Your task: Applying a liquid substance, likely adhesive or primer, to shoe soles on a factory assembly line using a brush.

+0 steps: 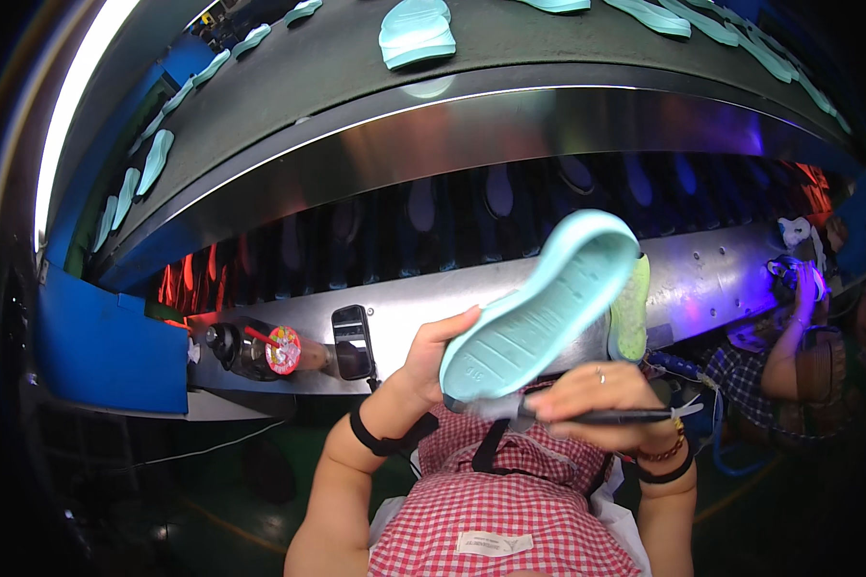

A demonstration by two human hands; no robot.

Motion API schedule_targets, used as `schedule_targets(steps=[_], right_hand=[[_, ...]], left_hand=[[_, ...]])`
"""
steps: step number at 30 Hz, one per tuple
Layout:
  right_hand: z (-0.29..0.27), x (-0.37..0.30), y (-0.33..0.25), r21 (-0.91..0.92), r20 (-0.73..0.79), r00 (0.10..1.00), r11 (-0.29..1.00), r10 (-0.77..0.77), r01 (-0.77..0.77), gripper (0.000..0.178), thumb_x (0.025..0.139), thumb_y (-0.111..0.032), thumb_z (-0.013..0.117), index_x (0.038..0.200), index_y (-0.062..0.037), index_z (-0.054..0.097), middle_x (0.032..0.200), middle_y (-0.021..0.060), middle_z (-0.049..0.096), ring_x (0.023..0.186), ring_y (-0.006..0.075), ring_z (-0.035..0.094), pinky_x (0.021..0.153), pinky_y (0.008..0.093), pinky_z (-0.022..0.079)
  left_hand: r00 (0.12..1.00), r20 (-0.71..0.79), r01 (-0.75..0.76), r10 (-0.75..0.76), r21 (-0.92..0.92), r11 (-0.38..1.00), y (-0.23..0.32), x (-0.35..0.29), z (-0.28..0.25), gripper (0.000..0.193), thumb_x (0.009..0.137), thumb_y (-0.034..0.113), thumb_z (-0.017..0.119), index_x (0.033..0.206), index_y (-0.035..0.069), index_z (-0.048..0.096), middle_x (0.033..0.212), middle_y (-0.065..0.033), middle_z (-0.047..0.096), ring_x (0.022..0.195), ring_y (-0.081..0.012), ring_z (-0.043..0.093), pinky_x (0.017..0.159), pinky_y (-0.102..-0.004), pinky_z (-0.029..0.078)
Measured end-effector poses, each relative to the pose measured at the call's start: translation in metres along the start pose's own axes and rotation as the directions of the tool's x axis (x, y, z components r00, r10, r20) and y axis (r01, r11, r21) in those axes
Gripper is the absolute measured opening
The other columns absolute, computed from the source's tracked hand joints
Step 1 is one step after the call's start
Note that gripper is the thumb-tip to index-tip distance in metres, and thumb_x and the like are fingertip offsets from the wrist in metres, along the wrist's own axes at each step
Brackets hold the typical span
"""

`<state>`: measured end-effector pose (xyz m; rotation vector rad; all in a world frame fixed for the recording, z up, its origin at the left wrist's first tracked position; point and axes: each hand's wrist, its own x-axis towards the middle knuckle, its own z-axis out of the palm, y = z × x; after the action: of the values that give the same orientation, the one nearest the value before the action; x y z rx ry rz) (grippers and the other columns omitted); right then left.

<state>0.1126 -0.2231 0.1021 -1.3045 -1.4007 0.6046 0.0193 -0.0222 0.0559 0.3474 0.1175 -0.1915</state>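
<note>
My left hand point(425, 361) is closed on the heel end of a light-blue shoe sole point(539, 308). The sole is tilted, its toe pointing up and to the right, with its ribbed, hollowed face showing. In my right hand point(601, 396) is a brush with a black handle point(625, 417). The brush's head is smeared by motion at the lower edge of the sole's heel; whether it touches cannot be made out. Behind the sole, a yellow-green sole-shaped piece point(629, 313) is partly hidden.
Beyond a metal ledge point(423, 322), a dark conveyor belt point(289, 87) carries several light-blue soles point(416, 37). A phone point(352, 332), a lidded drink cup point(284, 349) and a dark bottle point(229, 344) stand left. At far right, another person's hand point(806, 288) works.
</note>
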Motion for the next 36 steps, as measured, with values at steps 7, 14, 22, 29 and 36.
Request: schedule_targets(steps=[7,14,22,29,36], right_hand=[[-0.014,-0.007,0.01,-0.043,0.184,0.982,0.999,0.034,-0.027,0.026,0.068,0.001,0.065,0.093,-0.0046,0.063,0.097,0.0091,0.063,0.085,0.0234,0.063,0.076,0.0301,0.05],[-0.016,-0.014,0.014,-0.235,0.256,0.964,0.972,0.072,-0.011,0.024,0.07,-0.003,0.061,0.094,-0.0067,0.063,0.097,0.0073,0.064,0.088,0.0217,0.062,0.071,0.0282,0.051],[-0.027,-0.019,0.014,-0.394,0.282,0.95,0.919,0.136,-0.015,0.03,0.068,-0.001,0.059,0.096,-0.0076,0.061,0.099,0.0073,0.063,0.08,0.0218,0.063,0.065,0.0282,0.051],[-0.02,-0.033,0.028,-0.29,0.184,0.964,0.948,0.192,-0.133,0.022,0.073,-0.002,0.061,0.095,-0.0028,0.062,0.097,0.0109,0.063,0.08,0.0245,0.063,0.07,0.0288,0.05],[0.018,-0.024,0.063,0.265,-0.301,0.869,0.91,0.392,-0.319,0.016,0.077,-0.005,0.061,0.093,0.0008,0.064,0.085,0.0099,0.065,0.069,0.0112,0.06,0.063,0.0223,0.048]], left_hand=[[0.951,-0.209,0.291,-0.227,0.371,0.882,0.006,-0.001,0.005,0.047,0.086,0.022,0.048,0.123,-0.006,0.04,0.118,-0.0184,0.049,0.101,-0.023,0.055,0.089,-0.0303,0.043],[0.93,-0.28,0.358,-0.239,0.534,0.766,0.011,-0.011,0.005,0.044,0.087,0.025,0.051,0.12,-0.003,0.046,0.112,-0.0167,0.054,0.097,-0.0186,0.057,0.082,-0.0265,0.047],[0.921,-0.34,0.343,-0.191,0.471,0.813,0.012,-0.021,-0.005,0.047,0.086,0.025,0.052,0.122,-0.004,0.043,0.114,-0.0167,0.053,0.097,-0.0189,0.057,0.082,-0.0271,0.046],[0.935,-0.343,0.261,-0.093,0.485,0.835,0.008,-0.024,-0.022,0.048,0.086,0.024,0.049,0.123,-0.005,0.04,0.118,-0.0173,0.05,0.101,-0.0206,0.055,0.087,-0.03,0.044],[0.969,-0.244,0.049,-0.028,0.082,0.995,-0.027,0.005,-0.03,0.053,0.086,0.029,0.043,0.125,-0.005,0.032,0.116,-0.0244,0.047,0.1,-0.0321,0.055,0.084,-0.0424,0.048]])
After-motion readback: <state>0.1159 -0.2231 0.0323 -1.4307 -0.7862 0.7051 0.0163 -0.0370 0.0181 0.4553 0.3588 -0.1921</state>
